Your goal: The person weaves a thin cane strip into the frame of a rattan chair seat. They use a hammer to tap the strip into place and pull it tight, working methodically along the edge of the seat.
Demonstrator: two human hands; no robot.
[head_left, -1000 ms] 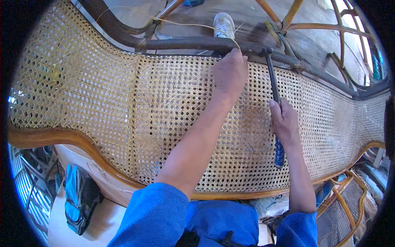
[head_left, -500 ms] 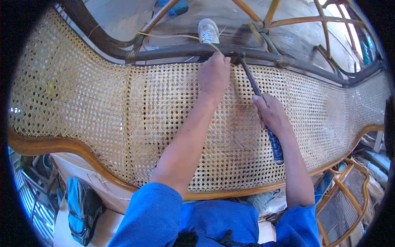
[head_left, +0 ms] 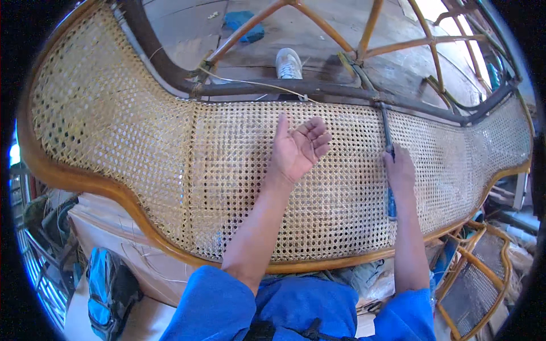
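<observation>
A long woven cane panel (head_left: 244,170) lies across in front of me, set in a curved rattan frame. My left hand (head_left: 301,149) hovers over its middle, palm turned up, fingers loosely apart and holding nothing. My right hand (head_left: 401,173) is wrapped round the blue grip of a hammer (head_left: 387,126). The hammer's dark shaft points away from me, and its head end is at the dark far rail (head_left: 335,90). A thin pale cane strip (head_left: 250,81) runs from a frame joint on the left down to the panel's far edge, just beyond my left hand.
Rattan braces (head_left: 324,28) cross beyond the rail, above a wooden floor. A white shoe (head_left: 289,63) and a blue piece (head_left: 244,25) are on that floor. Below the panel sit a blue and black backpack (head_left: 105,292) and another rattan piece (head_left: 475,278) at the right.
My left hand has let go of the cane strip at the far edge, drawn back and opened. My right hand has swung the hammer rightward along the rail. The view has shifted slightly.
</observation>
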